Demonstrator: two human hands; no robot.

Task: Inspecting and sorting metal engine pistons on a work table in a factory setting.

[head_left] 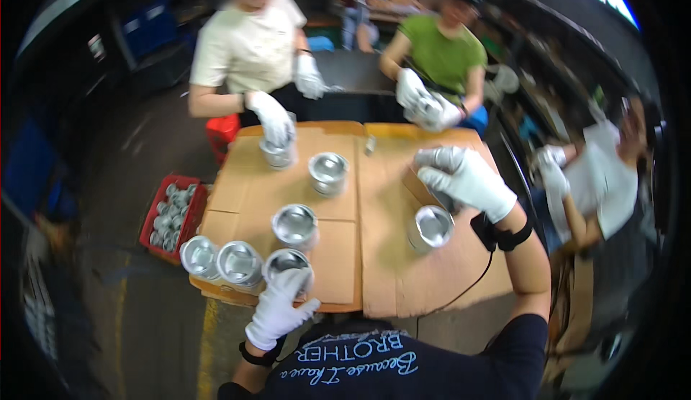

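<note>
My left hand [277, 312], in a white glove, is at the near edge of the cardboard-covered table. Its fingers close over the near side of a silver metal piston [288, 259], with the thumb out to the right. Further left stand two more pistons [240, 263], and another piston [296, 225] is just behind. My right hand [471, 182], also gloved, is raised over the table's right side with fingers curled together; what they hold, if anything, is hidden. A grey metal part shows partly below it. Nearest in front of it stands a single piston [433, 227].
A brown block-like piece [417, 186] lies beside my right hand. Across the table, one person's gloved hand [272, 120] grips a piston; another person [443, 54] handles a part. A red crate [155, 238] of metal parts is at left. A cable [471, 285] hangs from my right wrist.
</note>
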